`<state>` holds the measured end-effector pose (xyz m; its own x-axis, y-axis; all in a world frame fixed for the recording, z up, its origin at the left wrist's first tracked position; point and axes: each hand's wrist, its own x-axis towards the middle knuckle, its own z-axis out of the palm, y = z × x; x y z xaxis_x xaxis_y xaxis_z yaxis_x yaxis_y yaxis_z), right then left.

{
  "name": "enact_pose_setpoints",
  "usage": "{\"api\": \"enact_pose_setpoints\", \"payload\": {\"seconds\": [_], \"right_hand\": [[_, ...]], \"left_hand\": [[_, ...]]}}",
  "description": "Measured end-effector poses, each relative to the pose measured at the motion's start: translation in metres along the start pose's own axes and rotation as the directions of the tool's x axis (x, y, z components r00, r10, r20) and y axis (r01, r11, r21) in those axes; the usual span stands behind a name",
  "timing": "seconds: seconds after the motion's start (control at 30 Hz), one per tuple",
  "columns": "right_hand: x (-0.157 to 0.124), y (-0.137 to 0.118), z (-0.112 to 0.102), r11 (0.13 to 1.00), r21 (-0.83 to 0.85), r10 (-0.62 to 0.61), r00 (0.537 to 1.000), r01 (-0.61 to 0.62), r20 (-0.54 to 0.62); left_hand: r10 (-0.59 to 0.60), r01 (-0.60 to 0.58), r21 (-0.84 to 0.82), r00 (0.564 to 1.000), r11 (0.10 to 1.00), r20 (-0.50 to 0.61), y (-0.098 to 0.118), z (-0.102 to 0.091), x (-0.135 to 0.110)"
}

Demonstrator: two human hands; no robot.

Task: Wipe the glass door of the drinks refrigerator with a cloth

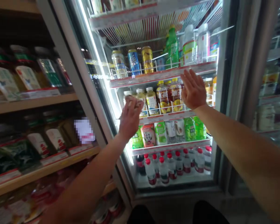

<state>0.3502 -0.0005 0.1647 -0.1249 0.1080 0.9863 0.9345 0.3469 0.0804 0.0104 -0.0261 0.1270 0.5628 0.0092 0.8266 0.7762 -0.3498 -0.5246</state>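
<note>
My left hand (131,119) is raised in front of the lit drinks fridge, fingers stretched out, overlapping pale-labelled bottles (152,101) on a middle shelf. A greyish patch shows at its fingertips, too blurred to make out. My right hand (194,89) is up at about the same height with its fingers extended and no object visible in it. It is nearest to the brown tea bottles with yellow caps (176,95), just to its left. Whether either hand touches anything, such as glass, I cannot tell.
Cans (147,59) and a green bottle (172,46) stand on the shelf above. Below are drink cartons (148,135) and red-capped bottles (163,169). Wooden shelving (37,104) with bottles is on the left; another fridge (270,93) is at right.
</note>
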Motion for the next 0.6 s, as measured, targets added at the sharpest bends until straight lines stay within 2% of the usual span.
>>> {"api": "enact_pose_setpoints", "payload": {"seconds": [0.03,0.07,0.1,0.13,0.17,0.2,0.27,0.33,0.37,0.4,0.43,0.47,0.53,0.57,0.6], "right_hand": [[0.0,0.0,0.0,1.0,0.0,-0.001,1.0,0.001,0.0],[0.0,0.0,0.0,1.0,-0.001,-0.001,1.0,0.001,-0.001],[0.0,0.0,0.0,1.0,-0.004,0.001,1.0,-0.001,-0.002],[0.0,0.0,0.0,1.0,-0.007,0.005,1.0,-0.005,-0.004],[0.0,-0.001,0.0,1.0,-0.011,0.007,1.0,-0.007,-0.006],[-0.001,-0.001,0.0,1.0,-0.017,0.005,1.0,-0.005,-0.01],[-0.001,-0.002,-0.001,0.999,-0.038,-0.001,1.0,0.0,-0.018],[-0.001,-0.003,-0.001,0.998,-0.059,0.008,1.0,-0.009,-0.012],[-0.001,-0.003,-0.001,0.998,-0.066,0.016,1.0,-0.017,-0.007],[-0.002,-0.003,-0.001,0.997,-0.07,0.021,1.0,-0.021,-0.004],[-0.002,-0.003,0.0,0.997,-0.07,0.021,1.0,-0.021,-0.007],[-0.002,-0.003,0.0,0.997,-0.07,0.015,1.0,-0.016,-0.016],[-0.002,-0.002,0.001,0.998,-0.066,-0.005,0.999,0.003,-0.04],[-0.002,-0.001,0.002,0.998,-0.063,-0.011,0.999,0.008,-0.049],[-0.002,-0.001,0.002,0.998,-0.058,-0.012,0.998,0.009,-0.054]], "left_hand": [[0.124,-0.122,-0.028,0.991,0.992,0.049,0.007,0.002,-0.01],[0.285,-0.278,-0.071,0.951,0.958,0.116,0.012,0.002,-0.018],[0.396,-0.385,-0.096,0.905,0.918,0.157,0.012,0.002,-0.022],[0.458,-0.446,-0.102,0.87,0.889,0.181,0.009,0.0,-0.022],[0.457,-0.45,-0.081,0.87,0.889,0.184,0.003,-0.002,-0.017],[0.392,-0.392,-0.036,0.905,0.919,0.166,-0.004,-0.005,-0.01],[0.173,-0.178,0.047,0.98,0.983,0.097,-0.018,-0.009,0.008],[-0.025,0.023,0.075,0.999,0.997,0.022,-0.021,-0.01,0.018],[-0.079,0.079,0.075,0.997,0.994,-0.001,-0.017,-0.009,0.017],[-0.08,0.08,0.068,0.997,0.994,-0.007,-0.011,-0.007,0.013],[-0.027,0.026,0.059,1.0,0.998,0.014,-0.004,-0.005,0.006],[0.089,-0.091,0.041,0.994,0.995,0.062,0.003,-0.004,-0.001],[0.35,-0.355,-0.005,0.922,0.935,0.167,0.009,-0.003,-0.012],[0.403,-0.409,-0.006,0.896,0.912,0.189,0.008,-0.004,-0.013],[0.384,-0.395,0.016,0.903,0.919,0.192,0.005,-0.005,-0.01]]}}
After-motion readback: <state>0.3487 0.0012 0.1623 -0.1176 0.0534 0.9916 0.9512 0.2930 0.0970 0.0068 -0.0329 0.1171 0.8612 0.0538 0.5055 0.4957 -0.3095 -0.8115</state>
